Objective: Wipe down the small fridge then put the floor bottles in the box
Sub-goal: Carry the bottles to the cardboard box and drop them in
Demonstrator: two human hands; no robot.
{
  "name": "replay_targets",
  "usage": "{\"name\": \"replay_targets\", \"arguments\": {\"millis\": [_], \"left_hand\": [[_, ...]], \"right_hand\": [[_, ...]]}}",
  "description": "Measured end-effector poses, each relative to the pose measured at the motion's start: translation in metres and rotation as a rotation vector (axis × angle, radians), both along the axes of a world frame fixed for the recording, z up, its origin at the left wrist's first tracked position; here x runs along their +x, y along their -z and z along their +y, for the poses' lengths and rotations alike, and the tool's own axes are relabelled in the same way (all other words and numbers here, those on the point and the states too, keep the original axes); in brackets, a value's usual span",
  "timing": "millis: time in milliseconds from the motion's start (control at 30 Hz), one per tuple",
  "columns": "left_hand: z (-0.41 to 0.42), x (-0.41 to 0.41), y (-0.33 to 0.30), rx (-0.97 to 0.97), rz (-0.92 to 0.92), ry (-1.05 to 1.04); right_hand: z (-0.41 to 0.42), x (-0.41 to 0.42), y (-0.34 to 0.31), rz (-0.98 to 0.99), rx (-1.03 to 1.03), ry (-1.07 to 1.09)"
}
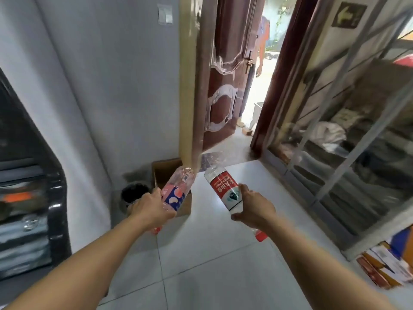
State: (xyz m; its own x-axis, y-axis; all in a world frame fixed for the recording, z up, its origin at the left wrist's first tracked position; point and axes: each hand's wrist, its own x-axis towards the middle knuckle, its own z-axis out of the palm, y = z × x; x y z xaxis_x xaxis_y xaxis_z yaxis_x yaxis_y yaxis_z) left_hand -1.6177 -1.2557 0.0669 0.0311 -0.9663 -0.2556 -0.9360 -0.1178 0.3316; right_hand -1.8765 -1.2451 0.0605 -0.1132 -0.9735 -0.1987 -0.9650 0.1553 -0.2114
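My left hand (150,208) grips a clear bottle with a pink and blue label (176,191), cap end toward me, its base over the open cardboard box (164,170) that stands on the floor by the wall corner. My right hand (254,208) holds a clear bottle with a red and white label (224,189), its red cap below my wrist and its base pointing away. That bottle hangs above the floor tiles, just right of the box. The box's inside is mostly hidden by the pink bottle.
A black round bin (134,192) sits left of the box. A dark glass-fronted fridge (26,198) fills the left edge. A brown door (225,86) stands open ahead with a person (260,52) outside. Metal shelving (348,142) lines the right, with flat cartons (388,262) below.
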Motion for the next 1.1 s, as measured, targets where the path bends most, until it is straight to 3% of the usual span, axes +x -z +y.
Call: {"name": "replay_targets", "arguments": {"millis": [533,733,1100], "left_hand": [[-0.165,-0.12,0.028,0.052,0.056,-0.453],[-0.219,-0.114,0.047,0.093,0.13,-0.613],[-0.366,-0.061,0.096,0.165,0.107,-0.708]], "right_hand": [[-0.277,-0.096,0.016,-0.03,0.072,-0.461],[-0.366,-0.078,0.035,-0.044,0.111,-0.57],[-0.529,0.014,0.071,0.061,0.189,-0.769]]}}
